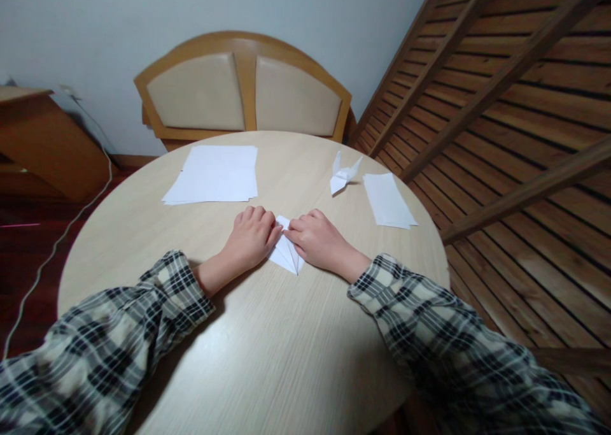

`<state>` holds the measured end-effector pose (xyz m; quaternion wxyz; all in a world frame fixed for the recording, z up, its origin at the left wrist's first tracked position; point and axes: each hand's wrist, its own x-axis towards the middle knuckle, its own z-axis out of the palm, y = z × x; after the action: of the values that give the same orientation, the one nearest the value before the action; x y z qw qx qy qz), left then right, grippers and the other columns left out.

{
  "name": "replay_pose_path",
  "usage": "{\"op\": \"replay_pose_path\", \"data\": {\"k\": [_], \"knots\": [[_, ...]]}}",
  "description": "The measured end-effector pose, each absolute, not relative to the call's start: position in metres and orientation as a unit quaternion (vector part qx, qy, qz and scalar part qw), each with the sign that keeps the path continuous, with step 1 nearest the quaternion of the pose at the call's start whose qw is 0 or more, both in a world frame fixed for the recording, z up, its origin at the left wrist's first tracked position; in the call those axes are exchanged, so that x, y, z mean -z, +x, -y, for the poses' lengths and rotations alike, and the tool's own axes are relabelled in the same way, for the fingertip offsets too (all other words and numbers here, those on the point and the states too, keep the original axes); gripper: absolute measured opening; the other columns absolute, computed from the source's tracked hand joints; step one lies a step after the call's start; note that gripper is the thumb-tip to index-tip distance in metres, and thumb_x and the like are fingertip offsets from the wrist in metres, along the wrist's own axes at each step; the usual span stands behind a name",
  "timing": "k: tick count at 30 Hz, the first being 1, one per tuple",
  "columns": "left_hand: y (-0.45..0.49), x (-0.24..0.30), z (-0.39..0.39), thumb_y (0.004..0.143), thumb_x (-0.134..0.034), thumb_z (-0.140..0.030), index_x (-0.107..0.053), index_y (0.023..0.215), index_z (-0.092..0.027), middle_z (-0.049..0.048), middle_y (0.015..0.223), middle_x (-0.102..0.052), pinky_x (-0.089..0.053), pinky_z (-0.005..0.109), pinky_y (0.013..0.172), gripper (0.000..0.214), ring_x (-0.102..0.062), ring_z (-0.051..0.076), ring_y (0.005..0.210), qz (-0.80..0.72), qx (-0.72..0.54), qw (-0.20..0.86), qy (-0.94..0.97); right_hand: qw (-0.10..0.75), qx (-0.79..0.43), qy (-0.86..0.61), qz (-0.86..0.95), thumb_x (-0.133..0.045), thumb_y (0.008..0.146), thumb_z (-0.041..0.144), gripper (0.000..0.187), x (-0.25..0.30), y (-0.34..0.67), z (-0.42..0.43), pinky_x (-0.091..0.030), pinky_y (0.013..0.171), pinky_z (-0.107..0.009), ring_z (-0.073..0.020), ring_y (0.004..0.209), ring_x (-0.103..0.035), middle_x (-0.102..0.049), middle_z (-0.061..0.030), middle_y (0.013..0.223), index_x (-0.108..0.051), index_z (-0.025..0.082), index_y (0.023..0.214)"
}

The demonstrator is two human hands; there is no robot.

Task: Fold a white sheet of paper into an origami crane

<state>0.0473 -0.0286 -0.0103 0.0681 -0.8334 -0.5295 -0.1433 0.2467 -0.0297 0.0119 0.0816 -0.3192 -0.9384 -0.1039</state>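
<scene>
A small white sheet of folded paper (286,256) lies on the table with crease lines fanning out from its near corner. My left hand (254,232) is closed on its left side, thumb and fingers pressed near the top of the fold. From the right, my right hand (319,237) grips the opposite side, its fingertips close to those of the left. Both hands hide much of the paper's upper part and side edges. Beyond my right hand stands a folded white origami crane (341,179), apart from it.
A stack of white paper (217,174) lies at the table's back left, and narrower paper strips (389,199) at the right. The round wooden table (267,358) meets a headboard-like padded panel (200,94) behind. Slatted wood (501,135) slopes along the right side.
</scene>
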Motion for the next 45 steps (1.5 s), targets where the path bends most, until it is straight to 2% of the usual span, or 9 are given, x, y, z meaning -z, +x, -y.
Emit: {"op": "replay_pose_path", "data": {"k": [5, 7, 10, 13, 19, 31, 45], "knots": [[0.030, -0.002, 0.046, 0.102, -0.038, -0.024, -0.064, 0.104, -0.014, 0.0133, 0.101, -0.063, -0.049, 0.045, 0.090, 0.027, -0.054, 0.028, 0.098, 0.443, 0.213, 0.055, -0.869, 0.079, 0.107, -0.317, 0.939, -0.057, 0.096, 0.018, 0.016, -0.011, 0.247, 0.029, -0.026, 0.080, -0.038, -0.0211, 0.090, -0.056, -0.070, -0.0060, 0.098, -0.071, 0.017, 0.102], [0.027, -0.003, 0.060, 0.100, -0.040, -0.020, -0.064, 0.111, -0.013, 0.0154, 0.110, -0.065, -0.052, 0.046, 0.092, 0.027, -0.056, 0.029, 0.105, 0.414, 0.217, 0.041, -0.883, 0.078, 0.103, -0.317, 0.940, -0.057, 0.096, 0.018, 0.015, -0.011, 0.248, 0.029, -0.026, 0.080, -0.038, -0.0212, 0.091, -0.056, -0.070, -0.0061, 0.099, -0.071, 0.017, 0.101], [0.028, 0.003, 0.078, 0.102, -0.041, -0.023, -0.056, 0.134, -0.010, 0.0189, 0.134, -0.061, -0.049, 0.049, 0.106, 0.038, -0.054, 0.030, 0.127, 0.375, 0.204, 0.028, -0.904, 0.084, 0.096, -0.318, 0.940, -0.057, 0.096, 0.018, 0.015, -0.011, 0.248, 0.029, -0.026, 0.081, -0.038, -0.0213, 0.092, -0.056, -0.070, -0.0062, 0.099, -0.071, 0.017, 0.099], [0.031, 0.010, 0.087, 0.104, -0.040, -0.032, -0.052, 0.141, -0.009, 0.0189, 0.143, -0.057, -0.044, 0.048, 0.114, 0.045, -0.050, 0.029, 0.136, 0.370, 0.181, 0.008, -0.911, 0.093, 0.091, -0.319, 0.939, -0.057, 0.095, 0.017, 0.015, -0.011, 0.248, 0.029, -0.026, 0.081, -0.038, -0.0213, 0.092, -0.057, -0.070, -0.0059, 0.099, -0.071, 0.016, 0.099], [0.032, 0.012, 0.087, 0.105, -0.035, -0.039, -0.048, 0.145, -0.004, 0.0208, 0.150, -0.051, -0.037, 0.050, 0.120, 0.055, -0.042, 0.030, 0.145, 0.387, 0.139, -0.003, -0.912, 0.096, 0.092, -0.318, 0.939, -0.058, 0.095, 0.018, 0.014, -0.010, 0.248, 0.029, -0.026, 0.081, -0.038, -0.0218, 0.093, -0.058, -0.070, -0.0060, 0.099, -0.071, 0.016, 0.099], [0.033, 0.014, 0.088, 0.106, -0.033, -0.042, -0.049, 0.146, -0.008, 0.0194, 0.152, -0.050, -0.029, 0.052, 0.123, 0.055, -0.039, 0.030, 0.147, 0.399, 0.117, -0.001, -0.910, 0.079, 0.100, -0.324, 0.938, -0.056, 0.096, 0.018, 0.015, -0.011, 0.247, 0.031, -0.028, 0.083, -0.039, -0.0222, 0.094, -0.057, -0.070, -0.0066, 0.101, -0.069, 0.016, 0.101], [0.032, 0.016, 0.087, 0.106, -0.032, -0.041, -0.049, 0.144, -0.007, 0.0211, 0.150, -0.051, -0.030, 0.054, 0.121, 0.054, -0.041, 0.031, 0.145, 0.394, 0.114, 0.002, -0.912, 0.083, 0.102, -0.325, 0.936, -0.052, 0.099, 0.016, 0.018, -0.010, 0.245, 0.032, -0.028, 0.085, -0.038, -0.0212, 0.092, -0.058, -0.070, -0.0064, 0.098, -0.070, 0.016, 0.099]]}}
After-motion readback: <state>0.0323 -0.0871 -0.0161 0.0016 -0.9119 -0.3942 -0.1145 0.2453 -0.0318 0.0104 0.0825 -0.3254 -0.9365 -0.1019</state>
